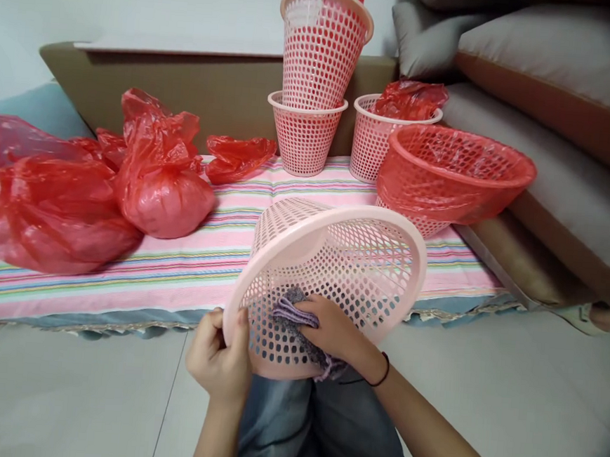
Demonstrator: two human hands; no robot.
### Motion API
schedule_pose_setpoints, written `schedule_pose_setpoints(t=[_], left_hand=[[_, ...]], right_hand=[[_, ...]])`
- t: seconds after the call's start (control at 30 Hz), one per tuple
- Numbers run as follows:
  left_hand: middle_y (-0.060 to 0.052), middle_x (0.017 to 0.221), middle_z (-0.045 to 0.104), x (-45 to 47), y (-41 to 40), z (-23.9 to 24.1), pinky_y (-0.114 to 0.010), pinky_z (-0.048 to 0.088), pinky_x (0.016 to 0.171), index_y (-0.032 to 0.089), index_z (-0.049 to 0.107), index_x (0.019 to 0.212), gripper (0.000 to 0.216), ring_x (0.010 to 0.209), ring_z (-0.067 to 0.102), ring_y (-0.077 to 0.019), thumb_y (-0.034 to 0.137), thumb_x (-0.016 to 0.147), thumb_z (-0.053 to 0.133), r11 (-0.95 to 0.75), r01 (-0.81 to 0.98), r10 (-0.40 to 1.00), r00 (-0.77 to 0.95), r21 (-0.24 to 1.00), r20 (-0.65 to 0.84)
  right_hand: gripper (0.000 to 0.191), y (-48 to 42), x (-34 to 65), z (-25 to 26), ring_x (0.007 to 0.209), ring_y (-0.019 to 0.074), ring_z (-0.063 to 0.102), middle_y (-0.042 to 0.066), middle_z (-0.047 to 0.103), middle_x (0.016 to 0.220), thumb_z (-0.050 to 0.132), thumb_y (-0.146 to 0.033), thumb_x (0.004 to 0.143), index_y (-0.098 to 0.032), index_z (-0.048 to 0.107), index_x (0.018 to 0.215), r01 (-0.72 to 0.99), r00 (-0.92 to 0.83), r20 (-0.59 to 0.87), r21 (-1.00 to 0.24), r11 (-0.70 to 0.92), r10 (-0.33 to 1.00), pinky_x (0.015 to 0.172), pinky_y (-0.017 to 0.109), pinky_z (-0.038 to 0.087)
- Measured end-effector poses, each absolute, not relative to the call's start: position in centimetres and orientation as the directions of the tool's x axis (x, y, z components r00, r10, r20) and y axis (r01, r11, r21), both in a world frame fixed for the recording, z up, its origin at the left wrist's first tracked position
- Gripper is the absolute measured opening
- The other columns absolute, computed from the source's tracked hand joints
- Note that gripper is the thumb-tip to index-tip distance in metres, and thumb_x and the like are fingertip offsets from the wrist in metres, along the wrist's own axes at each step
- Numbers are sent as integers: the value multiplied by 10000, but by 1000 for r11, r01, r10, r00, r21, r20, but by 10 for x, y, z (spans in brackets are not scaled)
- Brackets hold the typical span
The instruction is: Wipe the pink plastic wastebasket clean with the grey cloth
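Observation:
A pink perforated plastic basket point(332, 220) is tipped on its side above my knees, its wide mouth facing me. My left hand point(224, 356) grips the rim at the lower left, thumb over the edge. Inside the basket, my right hand point(331, 329) presses a bunched grey-purple cloth point(295, 312) against the lower wall. A fold of that cloth hangs over the near rim. Fingers of my right hand are partly hidden in the cloth.
Two stacked pink baskets point(319, 53) stand at the back; another basket point(369, 145) is beside them. A basket in a red bag point(457, 170) leans at right, near grey cushions point(561, 58). Filled red bags point(164, 196) lie left on the striped cloth point(174, 274).

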State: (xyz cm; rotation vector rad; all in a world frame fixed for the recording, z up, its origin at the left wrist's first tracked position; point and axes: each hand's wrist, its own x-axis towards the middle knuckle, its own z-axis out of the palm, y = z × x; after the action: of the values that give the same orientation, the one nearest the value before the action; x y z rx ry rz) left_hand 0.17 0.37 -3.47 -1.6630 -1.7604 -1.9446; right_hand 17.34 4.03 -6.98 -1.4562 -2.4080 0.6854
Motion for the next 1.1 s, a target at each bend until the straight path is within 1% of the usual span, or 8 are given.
schedule_pose_setpoints(t=[0.07,0.23,0.33,0.5,0.63,0.87,0.97,1.1], left_hand=[[81,502,380,-5,5,-26,-189,285,453,182,453,574,319,455,331,-57,233,839,621,-343,643,627,-386,685,676],[72,516,407,-9,5,-10,-197,306,462,190,469,594,295,461,343,-61,225,833,637,-377,724,668,-220,578,711],[74,519,393,-6,3,-2,-197,302,459,196,472,620,275,458,329,-60,215,820,660,-411,775,643,-127,480,755],[70,514,383,0,2,6,-203,311,470,202,431,601,318,455,341,-64,220,818,663,-428,822,640,-19,377,768],[79,519,352,6,10,12,-200,287,456,200,420,610,318,452,309,-59,213,826,653,-453,803,651,0,388,759],[81,519,312,10,24,24,-201,261,449,193,411,591,340,468,258,-60,238,837,641,-455,775,692,-2,438,722],[81,509,312,10,25,25,-200,257,448,190,415,578,347,465,259,-58,239,840,636,-465,771,696,15,435,717],[84,501,286,9,27,25,-206,241,443,190,395,559,369,460,238,-58,241,837,634,-484,770,693,48,415,719]], right_hand=[[207,35,177,-69,872,195,567,40,620,914,587,-136,805,-221,686,965,827,-412,-48,-438,352,910,758,278,375],[228,45,194,-66,939,274,524,129,614,986,485,-89,870,-186,682,934,971,-232,-1,-54,231,973,785,369,348],[250,56,205,-65,963,292,503,162,600,1014,438,-81,893,-161,672,931,984,-174,67,33,172,982,798,386,342],[257,55,190,-75,947,289,518,170,610,999,422,-91,900,-151,670,934,984,-171,14,-56,171,985,815,394,352],[238,40,157,-80,900,257,544,127,623,971,439,-127,900,-180,659,973,967,-224,-19,-126,220,974,800,368,376],[312,20,156,-69,919,220,551,70,608,992,556,-221,829,-225,653,1125,844,-277,-40,-487,224,960,811,312,406],[362,10,174,-72,963,234,546,76,604,1045,581,-183,805,-256,661,1150,884,-216,-72,-438,164,974,834,325,398],[347,7,198,-72,985,279,530,107,609,1056,552,-134,832,-266,683,1125,979,-90,-87,-193,72,992,835,372,365]])
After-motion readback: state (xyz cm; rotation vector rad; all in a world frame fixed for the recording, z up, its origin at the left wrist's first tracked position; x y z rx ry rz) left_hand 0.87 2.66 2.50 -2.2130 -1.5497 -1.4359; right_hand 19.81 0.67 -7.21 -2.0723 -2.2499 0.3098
